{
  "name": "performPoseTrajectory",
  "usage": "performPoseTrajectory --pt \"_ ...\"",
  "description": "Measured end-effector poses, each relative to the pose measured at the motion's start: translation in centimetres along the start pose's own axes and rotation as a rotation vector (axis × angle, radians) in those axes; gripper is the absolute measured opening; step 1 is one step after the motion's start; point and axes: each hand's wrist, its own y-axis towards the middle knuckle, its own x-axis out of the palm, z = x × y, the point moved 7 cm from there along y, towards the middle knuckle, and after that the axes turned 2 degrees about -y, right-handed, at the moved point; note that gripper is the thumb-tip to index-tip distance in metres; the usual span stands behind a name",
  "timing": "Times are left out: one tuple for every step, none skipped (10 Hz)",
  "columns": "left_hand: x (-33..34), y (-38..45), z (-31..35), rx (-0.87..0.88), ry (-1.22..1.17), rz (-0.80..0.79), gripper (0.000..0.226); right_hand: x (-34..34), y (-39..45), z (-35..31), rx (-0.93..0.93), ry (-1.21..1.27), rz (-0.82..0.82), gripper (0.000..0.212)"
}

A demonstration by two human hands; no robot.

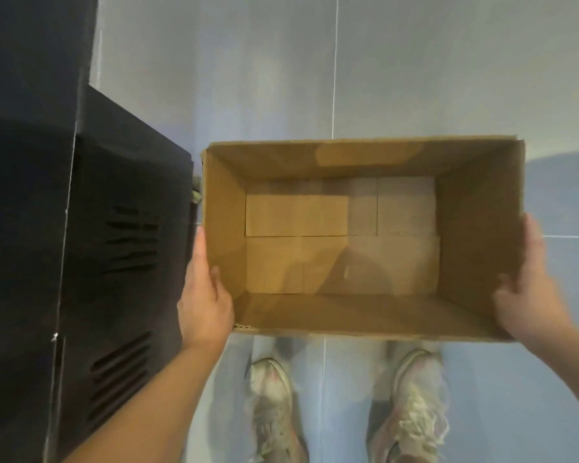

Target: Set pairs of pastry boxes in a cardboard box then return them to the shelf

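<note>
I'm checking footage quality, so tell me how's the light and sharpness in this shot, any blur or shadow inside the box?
Head view: soft overall; the shoes are blurred. The cardboard box, held by the left hand and right hand, has a darker patch across its floor, right half dimmer. The black cabinet is nearly featureless dark. Wide-angle bending shows at the edges.

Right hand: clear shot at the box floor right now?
Probably not without letting go: the right hand grips the cardboard box's right wall, the left hand the left wall, holding it over the floor. The open top itself is unobstructed.
</note>
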Motion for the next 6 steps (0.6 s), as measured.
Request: performPoseTrajectory --pt "0.6 0.5 -0.6 0.023 -0.013 -0.009 0.075 0.3 0.2 0.0 -0.049 0.006 0.037 0.100" --pt "0.5 0.8 -0.7 0.018 -0.053 -0.054 0.078 0.4 0.4 -0.3 -0.082 0.011 -0.003 0.102" --pt "0.3 0.7 -0.1 0.002 -0.065 -0.146 0.086 -0.2 0.6 -0.6 -0.068 0.008 -0.058 0.099" --pt "-0.8 0.2 1.0 -0.070 0.002 -0.173 0.082 -1.8 0.0 -1.4 -0.071 -0.023 -0.134 0.097" --pt "-2.5 0.2 3.3 -0.102 0.027 -0.169 0.069 -5.4 -1.1 -3.3 -0.071 -0.031 -0.140 0.091" --pt "-4.6 0.3 5.9 -0.075 -0.004 -0.187 0.063 -9.5 -2.8 -6.0 -0.133 -0.069 -0.113 0.086"
